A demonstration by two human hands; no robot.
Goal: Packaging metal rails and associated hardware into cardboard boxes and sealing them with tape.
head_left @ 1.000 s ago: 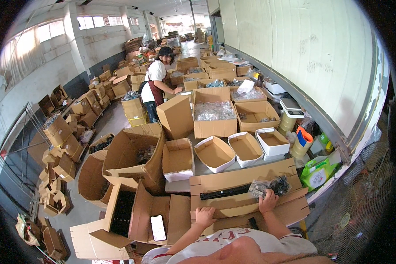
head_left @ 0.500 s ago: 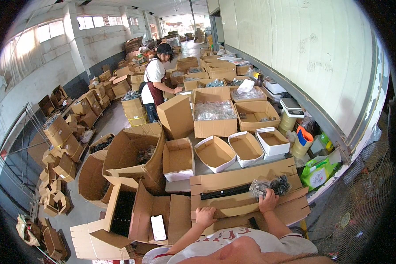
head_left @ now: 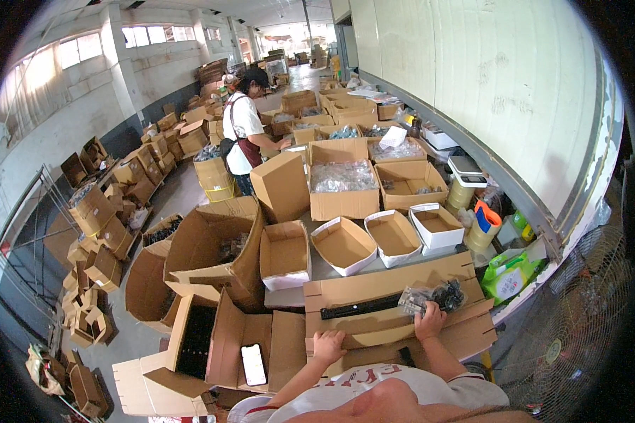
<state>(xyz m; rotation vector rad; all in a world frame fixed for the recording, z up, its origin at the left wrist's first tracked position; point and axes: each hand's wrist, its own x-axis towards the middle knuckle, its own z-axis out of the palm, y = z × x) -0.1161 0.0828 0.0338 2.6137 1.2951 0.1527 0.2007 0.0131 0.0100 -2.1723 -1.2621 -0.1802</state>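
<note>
A long flat cardboard box lies opened out in front of me. Inside it a black bar-shaped part lies lengthwise. At its right end rests a clear plastic bag of small grey and dark parts. My left hand is closed over the near cardboard flap, left of the middle. On the right, my right hand has its fingers curled on the near side of the bag; its thumb is partly hidden.
A lit phone lies in an open carton to my left. Beyond the long box stand shallow white-sided trays and a carton of bagged parts. A co-worker stands at the far cartons. A fan is at right.
The co-worker has shifted slightly left and lowered their head over the far cartons. Both my hands and the plastic bag stay practically where they were.
</note>
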